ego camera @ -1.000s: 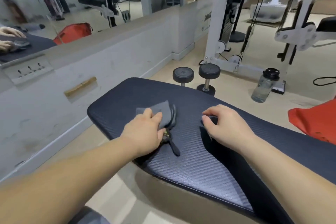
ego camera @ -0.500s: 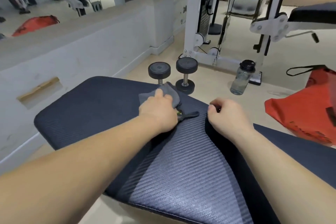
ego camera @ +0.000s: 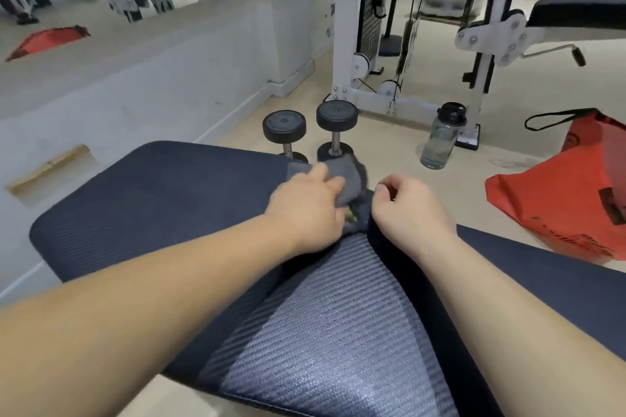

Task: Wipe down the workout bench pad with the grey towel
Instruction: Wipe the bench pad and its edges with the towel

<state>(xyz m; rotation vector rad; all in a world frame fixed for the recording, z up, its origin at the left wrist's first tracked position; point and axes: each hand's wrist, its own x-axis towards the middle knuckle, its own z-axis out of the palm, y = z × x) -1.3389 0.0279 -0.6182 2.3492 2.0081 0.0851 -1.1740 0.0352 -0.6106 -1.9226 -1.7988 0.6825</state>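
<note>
**Q:** State the surface and the left grip.
**A:** The bench pad (ego camera: 162,200) is dark, ribbed and padded, and fills the middle of the view. The left hand (ego camera: 306,210) lies on the grey towel (ego camera: 343,176), with its fingers laid over the cloth and pressing it onto the pad. The grip is a flat press, not a fist.

**Q:** Where exactly is the towel?
**A:** It is bunched at the far edge of the pad, under and just ahead of the left fingers. Two dumbbells (ego camera: 336,118) stand on the floor beyond that edge.

**Q:** Handling properties?
**A:** The towel is judged light, soft and limp. It will probably fold and bunch rather than slide as a sheet, and the ribbed cover will likely drag on it. Take hold across the thick folded middle, palm on top. A corner hold would let the rest trail off the edge.

**Q:** Right grip?
**A:** The right hand (ego camera: 410,210) rests at the same edge, just beside the towel, with its fingers curled. Whether they pinch cloth, pad or nothing cannot be told.
</note>
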